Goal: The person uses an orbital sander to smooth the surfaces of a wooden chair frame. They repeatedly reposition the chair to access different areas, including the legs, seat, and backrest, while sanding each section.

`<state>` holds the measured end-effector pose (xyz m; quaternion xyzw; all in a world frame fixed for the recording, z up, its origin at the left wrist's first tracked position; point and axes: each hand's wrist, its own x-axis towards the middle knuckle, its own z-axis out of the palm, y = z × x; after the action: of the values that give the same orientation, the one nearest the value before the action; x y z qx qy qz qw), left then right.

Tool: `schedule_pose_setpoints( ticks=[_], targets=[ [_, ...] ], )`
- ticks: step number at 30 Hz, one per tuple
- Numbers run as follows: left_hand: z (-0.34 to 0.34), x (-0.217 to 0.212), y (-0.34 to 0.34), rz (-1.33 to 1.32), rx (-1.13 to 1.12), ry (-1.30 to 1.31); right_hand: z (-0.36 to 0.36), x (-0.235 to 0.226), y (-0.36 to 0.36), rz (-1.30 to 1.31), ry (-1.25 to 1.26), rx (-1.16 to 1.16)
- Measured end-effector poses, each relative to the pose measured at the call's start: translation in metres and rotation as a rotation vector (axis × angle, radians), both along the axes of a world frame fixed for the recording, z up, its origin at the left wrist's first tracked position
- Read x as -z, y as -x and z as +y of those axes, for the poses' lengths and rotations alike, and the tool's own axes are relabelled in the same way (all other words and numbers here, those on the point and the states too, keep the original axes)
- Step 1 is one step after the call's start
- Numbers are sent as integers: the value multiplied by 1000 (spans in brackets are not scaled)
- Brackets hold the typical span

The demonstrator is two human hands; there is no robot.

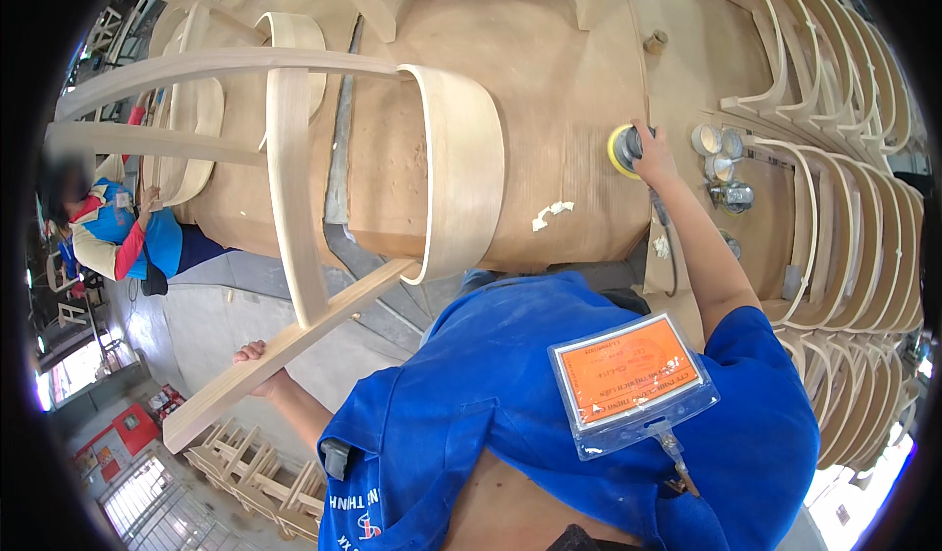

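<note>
A pale wooden chair frame (289, 178) lies on its side on the cardboard-covered table, its curved back band (466, 168) toward the middle. My left hand (260, 367) is wrapped round the frame's near leg (329, 317), which juts out past the table edge at the lower left. Over to the right, my right hand (655, 155) grips a round orbital sander (622, 151) with a yellow pad rim. The sander rests on the cardboard, apart from the chair frame, and its hose (669, 232) trails down beside my right forearm.
Rows of curved wooden frames (863, 217) stand stacked at the right. Small round tins (706, 139) and a metal-and-glass item (731, 196) sit near the sander. White scraps (552, 214) lie on the cardboard (559, 109). A co-worker (123, 222) in blue stands at the left among more frames.
</note>
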<state>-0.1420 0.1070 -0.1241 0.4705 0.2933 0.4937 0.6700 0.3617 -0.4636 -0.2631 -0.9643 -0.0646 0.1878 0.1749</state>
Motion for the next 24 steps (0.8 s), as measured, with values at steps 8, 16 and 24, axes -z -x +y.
schedule_pose_setpoints(
  ticks=[8, 16, 24],
  targets=[
    [8, -28, -18, -33, -34, 86, 46, 50, 15, 39, -86, 13],
    [-40, -92, -72, 216, -412, 198, 57, 67, 25, -41, -33, -42],
    [-62, -117, -83, 127, -267, 342, 120, 4, 20, 641, -1055, 53]
  ],
)
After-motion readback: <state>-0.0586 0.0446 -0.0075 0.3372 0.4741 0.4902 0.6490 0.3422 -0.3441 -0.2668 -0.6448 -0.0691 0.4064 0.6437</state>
